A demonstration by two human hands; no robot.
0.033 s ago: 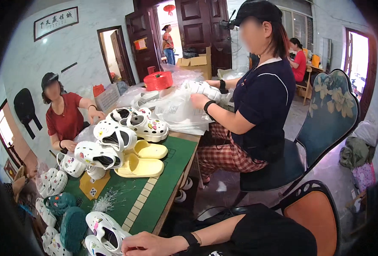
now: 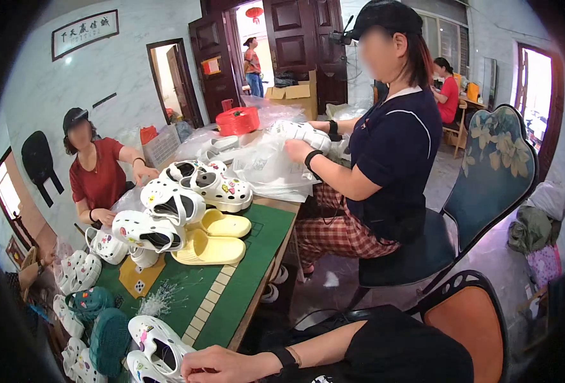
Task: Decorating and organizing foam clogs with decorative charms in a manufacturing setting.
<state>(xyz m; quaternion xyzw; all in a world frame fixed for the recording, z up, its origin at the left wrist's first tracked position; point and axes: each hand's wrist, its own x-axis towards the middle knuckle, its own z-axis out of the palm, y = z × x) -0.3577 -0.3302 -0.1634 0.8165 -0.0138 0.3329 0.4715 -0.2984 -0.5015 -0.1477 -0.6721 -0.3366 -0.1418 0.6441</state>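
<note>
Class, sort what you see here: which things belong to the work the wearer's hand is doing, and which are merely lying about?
In hand:
right hand resting on a white clog with coloured charms
more white clogs piled on the green table mat

Lying about:
yellow slippers
teal clogs
red round tin
cardboard box
orange chair

Green table (image 2: 244, 281) under clogs (image 2: 167, 204), yellow slippers (image 2: 209, 249)

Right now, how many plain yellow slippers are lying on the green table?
2. One yellow slipper lies near the table's middle, in front of the white clogs; the other sits just behind it, closer to the plastic bags. More may be hidden under the pile.
</note>
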